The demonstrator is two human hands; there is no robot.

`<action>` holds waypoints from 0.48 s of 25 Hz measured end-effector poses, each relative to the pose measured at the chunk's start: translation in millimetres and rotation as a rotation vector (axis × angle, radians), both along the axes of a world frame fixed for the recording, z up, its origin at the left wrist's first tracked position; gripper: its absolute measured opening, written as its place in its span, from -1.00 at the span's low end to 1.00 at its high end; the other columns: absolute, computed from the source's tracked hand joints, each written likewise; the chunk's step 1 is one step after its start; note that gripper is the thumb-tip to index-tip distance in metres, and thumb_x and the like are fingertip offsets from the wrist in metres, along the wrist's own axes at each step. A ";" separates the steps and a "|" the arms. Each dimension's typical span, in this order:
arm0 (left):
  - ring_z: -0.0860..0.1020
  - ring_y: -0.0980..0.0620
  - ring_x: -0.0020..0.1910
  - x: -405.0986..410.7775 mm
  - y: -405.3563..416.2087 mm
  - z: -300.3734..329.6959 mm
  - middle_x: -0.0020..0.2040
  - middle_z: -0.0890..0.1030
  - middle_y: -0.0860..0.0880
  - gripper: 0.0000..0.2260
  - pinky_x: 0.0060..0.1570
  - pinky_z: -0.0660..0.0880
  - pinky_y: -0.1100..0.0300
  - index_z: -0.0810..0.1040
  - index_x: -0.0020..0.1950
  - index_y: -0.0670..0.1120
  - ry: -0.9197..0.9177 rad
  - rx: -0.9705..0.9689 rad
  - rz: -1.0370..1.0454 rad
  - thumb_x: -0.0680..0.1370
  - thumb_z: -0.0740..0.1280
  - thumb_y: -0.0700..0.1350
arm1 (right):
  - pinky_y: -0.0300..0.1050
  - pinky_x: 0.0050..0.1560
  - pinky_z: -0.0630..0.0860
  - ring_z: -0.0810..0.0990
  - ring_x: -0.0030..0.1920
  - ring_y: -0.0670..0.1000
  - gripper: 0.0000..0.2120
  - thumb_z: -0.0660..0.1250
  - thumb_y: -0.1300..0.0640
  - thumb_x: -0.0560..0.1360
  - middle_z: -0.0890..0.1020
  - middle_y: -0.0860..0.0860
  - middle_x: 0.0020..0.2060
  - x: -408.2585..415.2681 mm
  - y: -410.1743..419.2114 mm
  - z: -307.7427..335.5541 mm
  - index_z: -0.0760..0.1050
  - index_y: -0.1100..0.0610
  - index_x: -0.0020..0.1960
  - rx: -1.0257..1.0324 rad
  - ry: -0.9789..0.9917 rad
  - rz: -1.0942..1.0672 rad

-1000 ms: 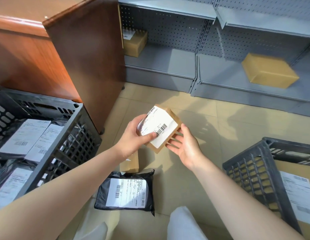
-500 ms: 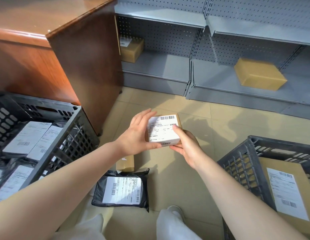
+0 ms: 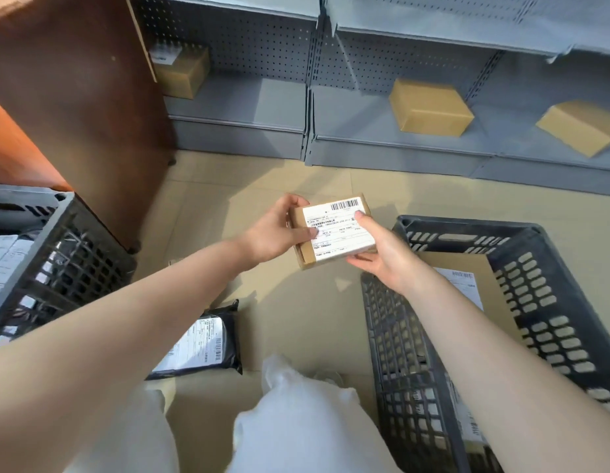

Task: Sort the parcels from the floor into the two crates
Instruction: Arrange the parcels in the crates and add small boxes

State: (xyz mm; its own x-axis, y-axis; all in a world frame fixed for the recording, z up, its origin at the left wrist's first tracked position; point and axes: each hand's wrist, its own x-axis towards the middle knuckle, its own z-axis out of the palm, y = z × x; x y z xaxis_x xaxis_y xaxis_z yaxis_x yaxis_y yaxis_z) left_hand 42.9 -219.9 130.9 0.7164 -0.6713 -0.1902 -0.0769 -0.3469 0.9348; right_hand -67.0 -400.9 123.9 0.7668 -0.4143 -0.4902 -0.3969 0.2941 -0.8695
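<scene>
A small brown cardboard parcel with a white barcode label is held above the floor between both hands, label up. My left hand grips its left edge, thumb on top. My right hand holds its right edge, thumb on the label and fingers underneath. The right black crate lies just right of the parcel and holds a flat brown parcel with a label. The left black crate holds labelled parcels. A black poly mailer lies on the floor under my left forearm.
A wooden cabinet stands at the left behind the left crate. Grey metal shelving runs along the back with three brown boxes on it. My white-trousered knees fill the bottom. Beige tiled floor lies between the crates.
Both hands have carried the parcel to the right, close to the right crate's near corner. My view has swung right, so more of the right crate shows.
</scene>
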 end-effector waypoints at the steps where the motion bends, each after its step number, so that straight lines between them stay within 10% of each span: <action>1: 0.48 0.05 0.07 -8.7 -14.6 -1.2 0.14 0.55 -0.08 -0.68 -0.04 0.46 0.23 0.39 0.15 0.01 -0.034 0.022 -0.033 0.50 0.45 -0.16 | 0.09 0.27 0.53 0.66 0.12 0.05 -0.64 0.38 -0.11 0.53 0.72 0.02 0.05 -11.8 -12.3 2.0 0.53 0.05 0.24 -0.027 0.004 0.002; 12: 0.34 0.10 0.30 -96.9 -109.7 0.4 0.43 0.35 -0.04 -0.42 0.28 0.32 0.24 0.28 0.46 -0.01 -0.247 0.098 -0.505 0.51 0.44 -0.02 | 0.10 0.24 0.55 0.64 0.20 0.09 -0.56 0.35 -0.09 0.55 0.66 0.09 0.19 -167.1 -126.6 6.7 0.45 0.03 0.37 0.106 0.087 -0.081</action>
State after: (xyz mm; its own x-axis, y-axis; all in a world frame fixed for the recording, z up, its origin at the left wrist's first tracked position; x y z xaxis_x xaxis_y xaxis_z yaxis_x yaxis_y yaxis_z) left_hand -54.1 -329.6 131.3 0.3423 -0.9297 -0.1358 -0.4680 -0.2941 0.8334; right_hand -234.1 -527.6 130.7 0.6859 -0.4155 -0.5973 -0.4402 0.4167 -0.7954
